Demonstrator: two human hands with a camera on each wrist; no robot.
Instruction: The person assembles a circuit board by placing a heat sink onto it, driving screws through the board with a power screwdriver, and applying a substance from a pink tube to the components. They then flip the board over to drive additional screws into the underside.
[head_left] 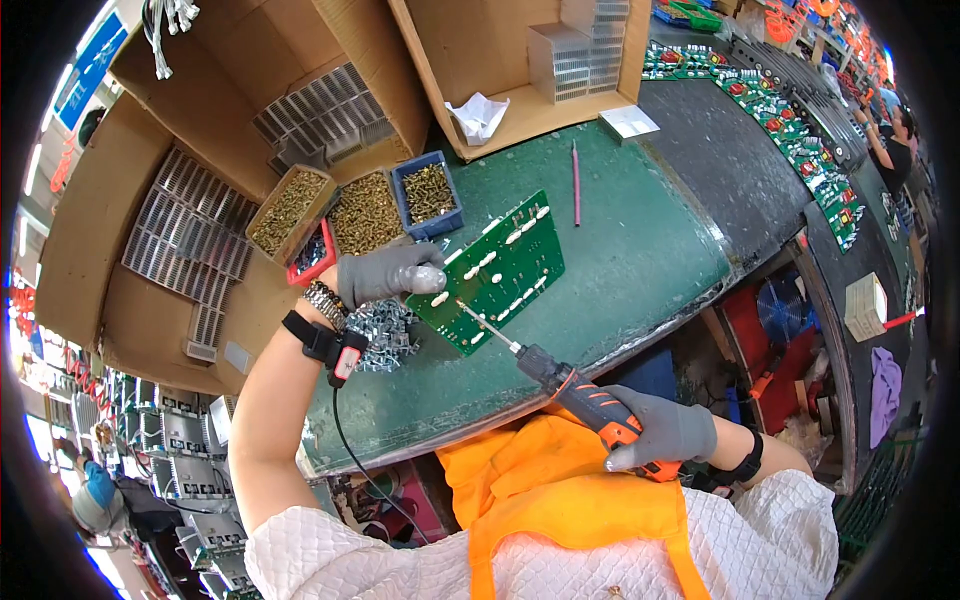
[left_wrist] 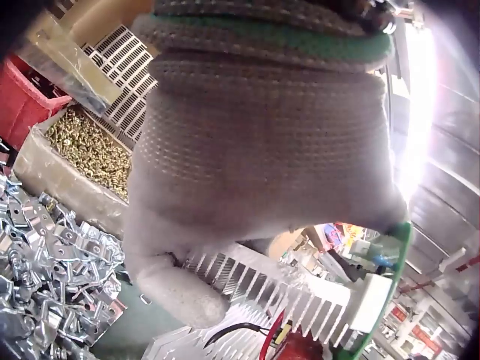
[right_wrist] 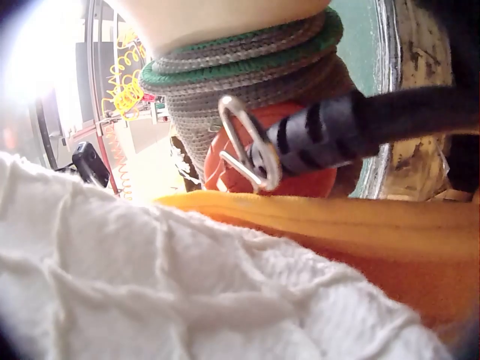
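Observation:
My gloved left hand point(head_left: 392, 275) holds a green circuit board point(head_left: 515, 262) by its left side, tilted above the bench. In the left wrist view, a finned metal heat sink point(left_wrist: 262, 289) and red and black wires show on the board's other face, beside a curled finger. My gloved right hand point(head_left: 668, 432) grips a black-and-orange electric screwdriver point(head_left: 575, 392). Its long bit point(head_left: 487, 325) reaches up to the board's solder side near the left hand. The right wrist view shows the tool's orange end with a metal hook point(right_wrist: 247, 146) and black cord point(right_wrist: 420, 116).
Bins of brass screws point(head_left: 370, 212) and a blue bin point(head_left: 455, 222) stand behind the left hand. Loose metal clips point(head_left: 390, 340) lie below it. Cardboard boxes point(head_left: 420, 60) with heat sinks line the back. A pink pen point(head_left: 576, 185) lies on the green bench point(head_left: 640, 240).

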